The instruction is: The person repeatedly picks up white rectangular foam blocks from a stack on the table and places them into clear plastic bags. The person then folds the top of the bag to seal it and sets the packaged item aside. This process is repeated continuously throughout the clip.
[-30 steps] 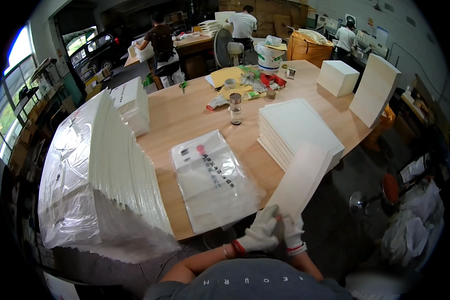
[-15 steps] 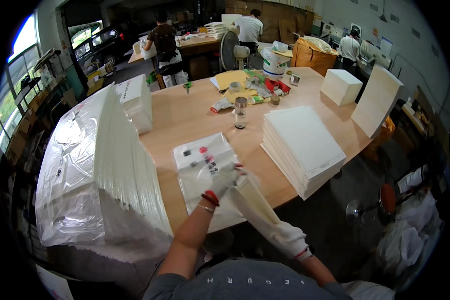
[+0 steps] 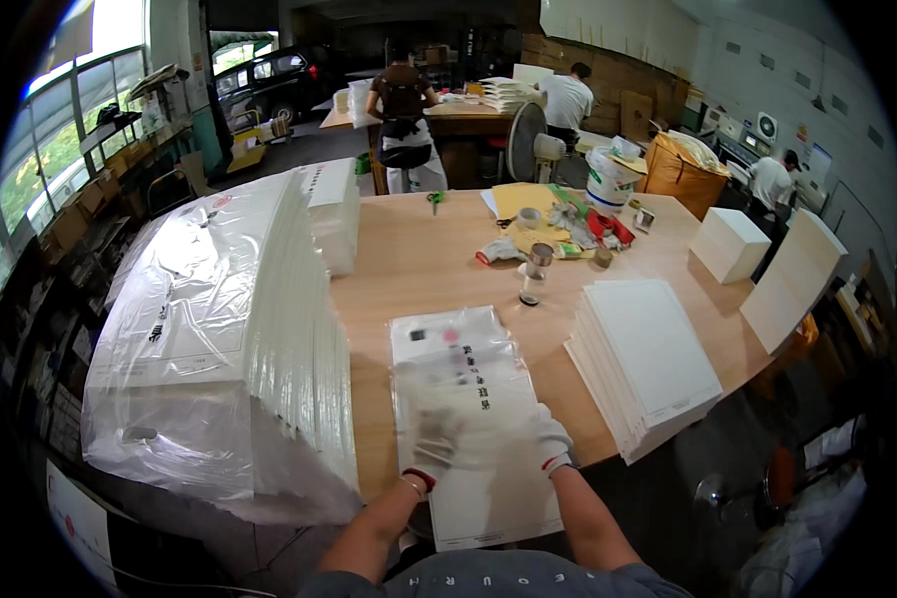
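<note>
A white paper pack (image 3: 493,503) lies lengthwise toward me, its near end jutting over the table's front edge. Its far part overlaps a printed clear plastic bag (image 3: 424,357); whether it is inside the bag I cannot tell. My right hand (image 3: 553,440), in a white work glove with a red cuff, grips the pack's right edge. On the left side, my left hand (image 3: 433,446), gloved likewise, rests over the pack; motion smears its fingers. To the right stands a stack of white sheets (image 3: 648,344). A tall pile of filled clear bags (image 3: 209,299) leans at the left.
On the wooden table (image 3: 399,234) stand a lidded clear bottle (image 3: 535,274) and green scissors (image 3: 435,201), with gloves and tape rolls farther back. White blocks (image 3: 730,245) sit at the far right. Beyond are a fan (image 3: 525,143) and several people working.
The paper pack has swung from a tilted position at the right to lie straight over the bag. My right hand moved up and inward with it; my left hand came nearer me.
</note>
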The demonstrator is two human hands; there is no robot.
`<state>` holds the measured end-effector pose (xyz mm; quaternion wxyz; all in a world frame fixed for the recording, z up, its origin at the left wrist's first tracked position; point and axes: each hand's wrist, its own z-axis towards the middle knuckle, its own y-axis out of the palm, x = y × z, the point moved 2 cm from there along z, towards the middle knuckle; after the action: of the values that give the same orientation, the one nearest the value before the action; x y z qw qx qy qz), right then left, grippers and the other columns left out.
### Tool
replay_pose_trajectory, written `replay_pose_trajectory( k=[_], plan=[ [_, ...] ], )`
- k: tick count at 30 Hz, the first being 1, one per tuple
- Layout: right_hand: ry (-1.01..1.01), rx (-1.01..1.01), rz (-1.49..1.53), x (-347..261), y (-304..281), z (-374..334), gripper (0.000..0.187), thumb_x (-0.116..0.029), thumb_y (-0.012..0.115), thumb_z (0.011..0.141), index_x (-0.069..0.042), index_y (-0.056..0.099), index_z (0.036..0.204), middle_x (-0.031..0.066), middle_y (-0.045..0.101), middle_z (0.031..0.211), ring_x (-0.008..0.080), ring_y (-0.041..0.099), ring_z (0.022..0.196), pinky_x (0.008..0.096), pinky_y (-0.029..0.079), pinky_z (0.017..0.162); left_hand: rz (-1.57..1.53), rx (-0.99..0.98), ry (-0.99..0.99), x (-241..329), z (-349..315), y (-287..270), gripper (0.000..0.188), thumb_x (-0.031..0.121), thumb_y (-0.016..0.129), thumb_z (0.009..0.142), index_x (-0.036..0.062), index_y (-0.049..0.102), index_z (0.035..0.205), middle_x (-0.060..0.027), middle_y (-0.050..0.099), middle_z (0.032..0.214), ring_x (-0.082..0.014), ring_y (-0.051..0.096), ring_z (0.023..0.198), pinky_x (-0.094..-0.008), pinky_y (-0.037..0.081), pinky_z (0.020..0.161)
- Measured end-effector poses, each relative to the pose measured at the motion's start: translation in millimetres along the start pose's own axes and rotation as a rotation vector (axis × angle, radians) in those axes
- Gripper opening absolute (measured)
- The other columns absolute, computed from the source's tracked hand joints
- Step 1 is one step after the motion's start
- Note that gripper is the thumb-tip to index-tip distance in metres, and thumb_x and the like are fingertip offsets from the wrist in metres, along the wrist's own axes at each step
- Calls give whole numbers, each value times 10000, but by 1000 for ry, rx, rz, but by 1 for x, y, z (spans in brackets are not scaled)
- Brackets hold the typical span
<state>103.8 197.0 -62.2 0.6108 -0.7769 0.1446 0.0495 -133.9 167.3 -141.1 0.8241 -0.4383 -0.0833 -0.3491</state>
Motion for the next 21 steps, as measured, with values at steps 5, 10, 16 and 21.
replay_pose_trajectory(
  k=[5, 10, 16, 21],
  plan=[
    [-250, 50, 106, 7, -7, -30, 498, -229, 457, 879, -58, 280, 1312, 222, 618, 945, 369, 627, 799, 491, 490, 615, -274, 131, -652, 12, -7, -57, 195, 179, 505, 870, 35, 511, 1001, -152, 570, 973, -316, 564, 847, -398, 456, 761],
    [-459, 148, 105, 35, 21, -39, 625, -191, 493, 848, -41, 189, 1373, 199, 619, 906, 341, 621, 769, 476, 485, 591, -102, -39, -775, 26, -21, -71, 229, 209, 522, 848, 43, 461, 993, -182, 551, 860, -362, 557, 780, -432, 452, 681],
    [-357, -54, -5, 38, 33, -77, 587, -237, 486, 843, -19, 273, 1345, 149, 614, 827, 306, 614, 703, 473, 484, 557, -194, -220, -770, 32, -64, -75, 175, 161, 494, 878, 37, 395, 949, -175, 522, 817, -356, 549, 773, -440, 428, 670],
    [-560, -113, -107, 58, 34, -136, 540, -241, 488, 843, -30, 313, 1307, 153, 594, 791, 307, 612, 677, 456, 489, 538, -139, -310, -906, 89, -92, -121, 209, 167, 542, 820, 47, 413, 932, -186, 533, 875, -382, 555, 816, -461, 432, 688]
  ],
)
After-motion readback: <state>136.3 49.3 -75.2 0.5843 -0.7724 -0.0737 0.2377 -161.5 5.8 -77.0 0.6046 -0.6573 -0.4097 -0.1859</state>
